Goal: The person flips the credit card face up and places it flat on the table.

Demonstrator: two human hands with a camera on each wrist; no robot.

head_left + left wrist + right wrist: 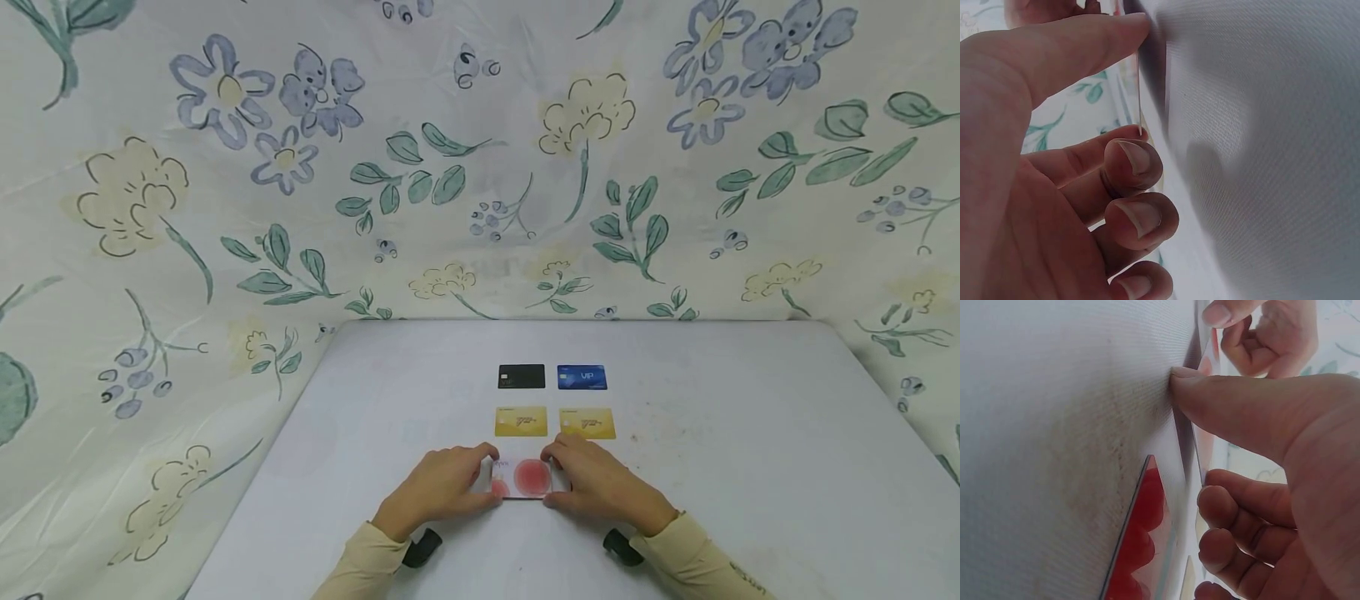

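In the head view a white card with pink circles [532,477] is held between both hands. My left hand [448,483] pinches its left side, thumb at the near corner and index finger at the far one. My right hand [606,485] grips the right side in the same way. Both wrist views show the card edge-on, a little off the white surface. Below the right hand, in the right wrist view, a card with a red scalloped pattern [1141,544] lies on the surface; the head view does not show it clearly.
Beyond the hands lie two yellow cards [521,422] side by side. Behind them are a black card [521,377] and a blue VIP card [582,377]. Everything rests on a white table [375,375], with a floral cloth [480,183] hanging behind.
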